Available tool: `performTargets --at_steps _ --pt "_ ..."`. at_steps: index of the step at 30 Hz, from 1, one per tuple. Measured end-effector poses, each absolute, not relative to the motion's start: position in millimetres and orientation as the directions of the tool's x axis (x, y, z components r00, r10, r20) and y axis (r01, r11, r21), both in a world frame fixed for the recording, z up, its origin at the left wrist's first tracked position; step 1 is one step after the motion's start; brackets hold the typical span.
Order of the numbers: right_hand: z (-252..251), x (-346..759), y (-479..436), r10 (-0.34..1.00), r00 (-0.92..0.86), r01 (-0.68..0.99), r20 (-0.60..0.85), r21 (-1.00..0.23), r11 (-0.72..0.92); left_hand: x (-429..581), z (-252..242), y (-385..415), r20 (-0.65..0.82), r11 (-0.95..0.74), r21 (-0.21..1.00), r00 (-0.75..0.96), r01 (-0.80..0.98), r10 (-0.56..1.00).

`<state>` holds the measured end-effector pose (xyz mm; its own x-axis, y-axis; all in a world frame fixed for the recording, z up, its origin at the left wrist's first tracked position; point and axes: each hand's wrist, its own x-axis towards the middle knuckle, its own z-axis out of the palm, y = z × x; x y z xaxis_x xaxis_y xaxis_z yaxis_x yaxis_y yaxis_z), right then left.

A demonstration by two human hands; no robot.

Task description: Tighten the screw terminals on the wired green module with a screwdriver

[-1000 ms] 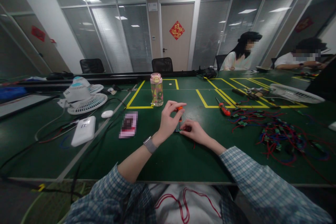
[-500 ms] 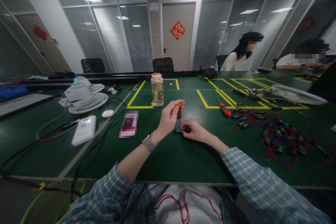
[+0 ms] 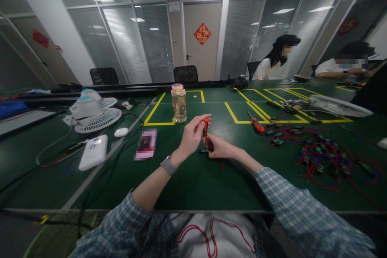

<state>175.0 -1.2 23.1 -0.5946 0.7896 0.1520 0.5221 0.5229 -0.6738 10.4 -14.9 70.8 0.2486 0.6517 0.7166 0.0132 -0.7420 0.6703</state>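
- The main change is in the right hand: half a second ago its fingertips were down at the small circuit board; now they are higher, narrowed around a dark rounded piece that has tipped upright.
- That piece now sits directly below the orange-and-black screwdriver's handle and hides the shaft, visible earlier; whether they touch, I cannot tell.
- The left hand keeps its narrow grip on that handle, held near upright, to the right of the bottle and nearer the wearer.
- The board lies on the bench, nearer than the bottle and right of it, partly covered by the right hand; a red wire trails just beside.
- In my judgement, the right hand has gone from steadying the board to handling the dark piece, while the screwdriver stays in place.
- Well right of the bottle, the red screwdriver and the wired boards appear unmoved.
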Motion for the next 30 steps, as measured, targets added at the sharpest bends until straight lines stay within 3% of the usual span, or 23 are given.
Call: performTargets --at_steps 11,17,26,30 --pt "32.7 166.6 -0.4 0.779 -0.622 0.619 0.077 -0.560 0.550 10.6 70.8 -14.9 0.713 -0.737 0.676 0.258 -0.007 0.652" --pt "37.9 163.2 -3.0 0.771 -0.636 0.678 0.022 -0.461 0.572 10.3 69.8 -14.6 0.729 -0.760 0.646 0.231 0.077 0.644" --pt "34.1 163.2 -0.7 0.769 -0.639 0.674 0.031 -0.460 0.579 10.9 70.8 -17.0 0.798 -0.812 0.540 0.173 0.223 0.578" --pt "34.9 162.6 -3.9 0.772 -0.633 0.682 0.050 -0.435 0.588 7.9 69.0 -16.9 0.795 -0.813 0.544 0.182 0.207 0.579"
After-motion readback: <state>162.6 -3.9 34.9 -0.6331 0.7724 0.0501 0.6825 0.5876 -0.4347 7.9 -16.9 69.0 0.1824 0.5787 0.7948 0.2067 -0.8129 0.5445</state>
